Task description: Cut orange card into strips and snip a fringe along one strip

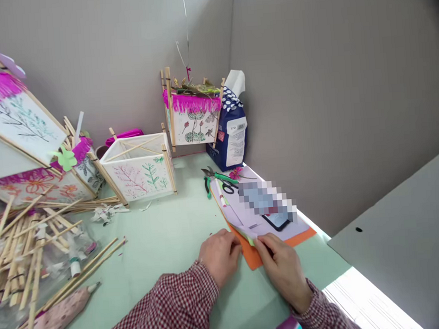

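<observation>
A stack of coloured sheets lies at the right of the table, with a purple sheet (299,224) on top, an orange sheet (253,257) below and a thin green edge between. My right hand (283,268) pinches the near corner of the purple sheet, lifting it slightly. My left hand (220,257) rests at the left edge of the orange sheet, its fingers curled together; what they hold, if anything, is hidden. On the purple sheet lie a phone (280,224), partly blurred out, black-handled scissors (228,186) and a white stick-like tube (222,199).
Green-handled pruners (220,176) and a pink flower (236,173) lie behind the sheets, near a blue packet (232,133). Decorated stick-framed paper lanterns (141,172) stand behind. Many wooden sticks (26,248) and a pink glue gun (64,310) lie at left.
</observation>
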`<move>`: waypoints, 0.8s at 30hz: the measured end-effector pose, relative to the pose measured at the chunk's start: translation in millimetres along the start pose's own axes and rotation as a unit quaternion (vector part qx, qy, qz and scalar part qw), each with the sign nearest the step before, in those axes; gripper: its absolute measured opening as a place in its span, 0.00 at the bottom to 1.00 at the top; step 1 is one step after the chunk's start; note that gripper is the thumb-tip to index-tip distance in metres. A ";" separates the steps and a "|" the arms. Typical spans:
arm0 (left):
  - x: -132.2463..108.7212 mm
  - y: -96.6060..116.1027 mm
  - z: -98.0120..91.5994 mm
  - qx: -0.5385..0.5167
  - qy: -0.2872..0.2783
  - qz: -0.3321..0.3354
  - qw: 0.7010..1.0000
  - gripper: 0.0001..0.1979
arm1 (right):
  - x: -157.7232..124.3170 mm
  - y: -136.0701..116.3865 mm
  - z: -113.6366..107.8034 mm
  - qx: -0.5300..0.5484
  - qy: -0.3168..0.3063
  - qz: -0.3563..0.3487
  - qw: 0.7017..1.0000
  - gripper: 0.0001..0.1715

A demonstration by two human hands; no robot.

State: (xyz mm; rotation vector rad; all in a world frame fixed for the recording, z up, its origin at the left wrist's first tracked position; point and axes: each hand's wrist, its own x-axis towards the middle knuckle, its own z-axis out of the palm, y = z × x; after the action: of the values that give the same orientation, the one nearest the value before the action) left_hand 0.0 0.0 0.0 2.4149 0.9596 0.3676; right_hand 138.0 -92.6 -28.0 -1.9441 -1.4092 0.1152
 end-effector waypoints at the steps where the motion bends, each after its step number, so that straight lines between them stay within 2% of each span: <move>1: 0.0 1.8 -0.1 -0.009 -0.001 0.000 1.000 0.09 | -0.6 -0.4 1.0 -0.003 0.002 0.001 1.000 0.15; 3: 0.0 5.3 -0.3 -0.041 -0.013 -0.006 0.999 0.13 | -2.2 -1.1 2.8 -0.011 0.011 -0.002 1.000 0.15; 7: 0.5 9.5 2.4 -0.153 -0.078 -0.054 0.984 0.20 | -4.6 -1.5 4.7 -0.005 0.030 -0.011 0.999 0.15; 13: 5.9 9.1 9.0 -0.222 -0.105 -0.140 0.959 0.11 | -6.0 0.4 4.7 0.050 0.080 0.006 0.996 0.14; 16: 7.5 7.8 9.6 -0.256 -0.121 -0.153 0.947 0.09 | -5.5 1.1 3.2 0.082 0.097 0.066 0.990 0.15; 19: 7.5 7.4 10.2 -0.272 -0.125 -0.161 0.940 0.08 | -4.6 1.6 1.9 0.114 0.088 0.115 0.983 0.14; 22: 7.4 7.8 10.6 -0.282 -0.124 -0.166 0.937 0.09 | -4.8 2.1 2.8 0.111 0.090 0.108 0.984 0.13; 24: 7.7 8.2 10.4 -0.289 -0.121 -0.169 0.934 0.10 | -5.6 1.8 3.9 0.098 0.095 0.062 0.989 0.11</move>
State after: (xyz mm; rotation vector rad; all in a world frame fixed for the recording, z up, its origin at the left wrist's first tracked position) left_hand 14.4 -3.5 -3.7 1.6816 0.9670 0.1838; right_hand 135.4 -95.8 -33.8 -1.8255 -1.1108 0.1182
